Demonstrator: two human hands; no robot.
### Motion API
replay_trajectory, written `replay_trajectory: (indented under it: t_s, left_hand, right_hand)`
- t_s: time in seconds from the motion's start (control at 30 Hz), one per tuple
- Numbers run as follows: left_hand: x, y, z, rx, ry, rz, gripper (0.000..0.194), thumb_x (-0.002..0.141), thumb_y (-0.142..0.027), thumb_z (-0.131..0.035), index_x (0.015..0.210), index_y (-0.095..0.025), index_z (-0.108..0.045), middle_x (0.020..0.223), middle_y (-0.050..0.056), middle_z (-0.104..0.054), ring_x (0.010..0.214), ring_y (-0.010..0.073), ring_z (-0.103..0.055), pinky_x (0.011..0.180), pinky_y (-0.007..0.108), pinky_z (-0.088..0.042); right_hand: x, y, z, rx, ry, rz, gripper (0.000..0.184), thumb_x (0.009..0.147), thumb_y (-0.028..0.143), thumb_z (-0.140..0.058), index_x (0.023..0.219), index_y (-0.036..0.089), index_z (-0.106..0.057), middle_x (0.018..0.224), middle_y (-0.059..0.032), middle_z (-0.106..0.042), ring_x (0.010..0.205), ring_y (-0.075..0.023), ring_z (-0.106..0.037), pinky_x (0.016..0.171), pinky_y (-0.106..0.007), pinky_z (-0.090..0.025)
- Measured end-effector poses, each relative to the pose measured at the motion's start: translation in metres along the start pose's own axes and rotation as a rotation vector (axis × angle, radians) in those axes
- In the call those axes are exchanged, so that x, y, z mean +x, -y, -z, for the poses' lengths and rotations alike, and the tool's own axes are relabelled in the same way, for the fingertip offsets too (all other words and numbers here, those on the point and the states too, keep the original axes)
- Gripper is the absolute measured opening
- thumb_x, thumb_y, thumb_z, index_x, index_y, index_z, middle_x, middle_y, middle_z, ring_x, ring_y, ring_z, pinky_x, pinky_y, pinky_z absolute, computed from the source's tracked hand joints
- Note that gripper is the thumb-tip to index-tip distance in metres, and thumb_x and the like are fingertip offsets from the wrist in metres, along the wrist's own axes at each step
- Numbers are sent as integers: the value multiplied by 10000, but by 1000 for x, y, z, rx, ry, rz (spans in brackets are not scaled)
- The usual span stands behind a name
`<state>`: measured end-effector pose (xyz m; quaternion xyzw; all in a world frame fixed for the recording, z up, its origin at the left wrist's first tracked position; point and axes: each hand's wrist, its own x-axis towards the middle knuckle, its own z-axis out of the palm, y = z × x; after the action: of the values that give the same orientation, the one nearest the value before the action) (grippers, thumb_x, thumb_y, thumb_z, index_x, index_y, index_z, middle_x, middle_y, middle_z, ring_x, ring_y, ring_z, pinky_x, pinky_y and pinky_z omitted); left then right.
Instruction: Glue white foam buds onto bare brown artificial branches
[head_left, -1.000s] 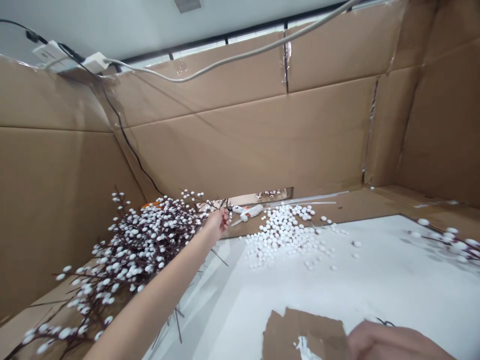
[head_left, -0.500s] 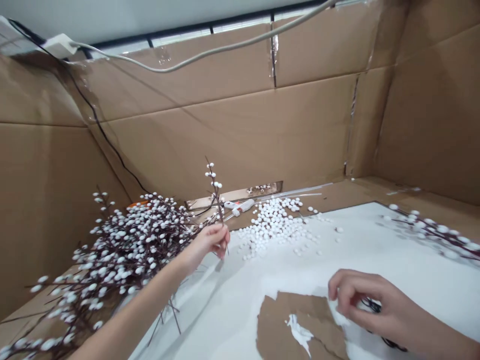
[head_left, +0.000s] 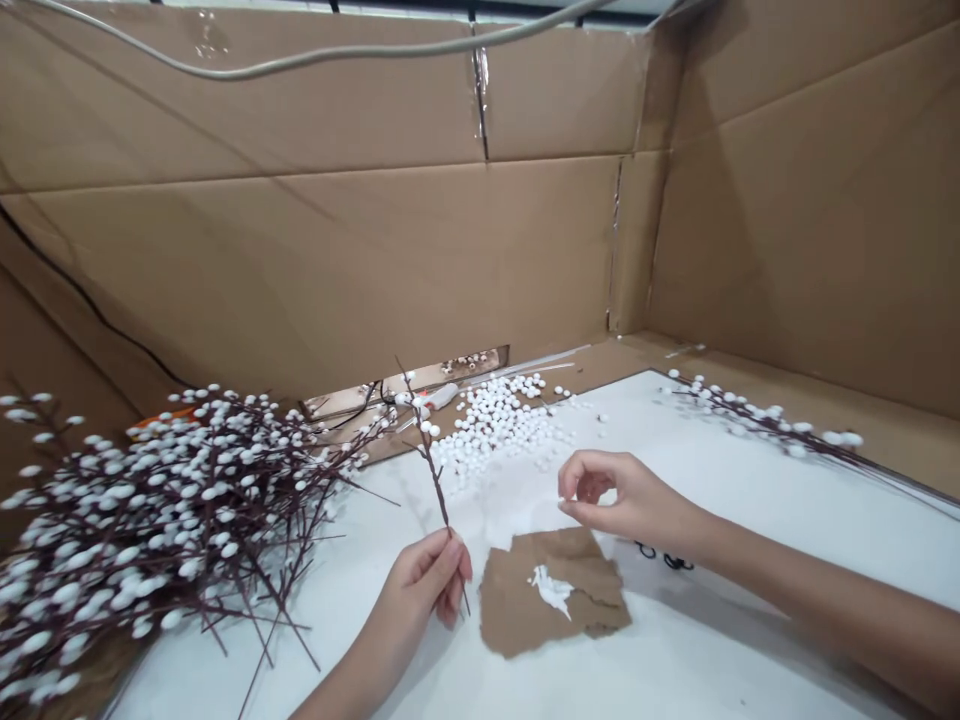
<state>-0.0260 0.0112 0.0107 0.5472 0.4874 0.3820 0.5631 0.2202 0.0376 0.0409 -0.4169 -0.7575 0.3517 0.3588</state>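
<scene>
Head view: left hand (head_left: 424,585) pinches a pussy-willow twig (head_left: 433,470); right hand (head_left: 626,495) curls empty above torn cardboard (head_left: 551,600).

Left hand (head_left: 427,580) curled closed, right hand (head_left: 619,495) raised (thumb and forefinger almost pinching)

The left hand (head_left: 424,585) has pulled one pussy willow sprig (head_left: 429,455) clear of the pile (head_left: 172,510), and the right hand (head_left: 622,495) has moved left, over the cardboard scrap (head_left: 551,592)
</scene>
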Motion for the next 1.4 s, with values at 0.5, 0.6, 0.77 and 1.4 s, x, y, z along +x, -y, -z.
replay_trajectory:
  t_s: [0.5, 0.6, 0.77, 1.4]
  left_hand:
    - [-3, 4, 4, 163, 57, -48, 398, 747, -541, -497, 577, -183, -539, 424, -31, -452, 465, 128, -405, 503, 238, -299]
    - [-3, 3, 4, 191, 61, -43, 397, 748, -543, -487, 578, -188, -538, 425, -32, -449, 465, 133, -403, 506, 242, -300]
    - [-2, -1, 2, 223, 49, -31, 387, 752, -531, -482, 577, -190, -541, 439, -30, -451, 480, 136, -409, 514, 243, -301]
    - [-2, -4, 0, 266, 67, 7, 360, 794, -477, -440, 598, -187, -527, 464, -37, -440, 501, 131, -402, 528, 235, -299]
  right_hand:
    - [-20, 30, -23, 144, -57, -1, 143, 734, 247, -631, 725, 194, -499, 687, 18, -555, 606, -98, -516, 598, -240, -455]
    - [-23, 31, -22, 130, -67, 31, 136, 733, 238, -636, 723, 194, -507, 684, 17, -562, 602, -96, -522, 591, -235, -459]
    - [-25, 31, -21, 139, -51, 80, 123, 735, 238, -643, 723, 189, -531, 701, 11, -579, 601, -91, -530, 581, -224, -464]
    - [-26, 26, -21, 177, -37, 25, 151, 713, 247, -669, 685, 184, -535, 633, 16, -581, 562, -89, -529, 550, -220, -457]
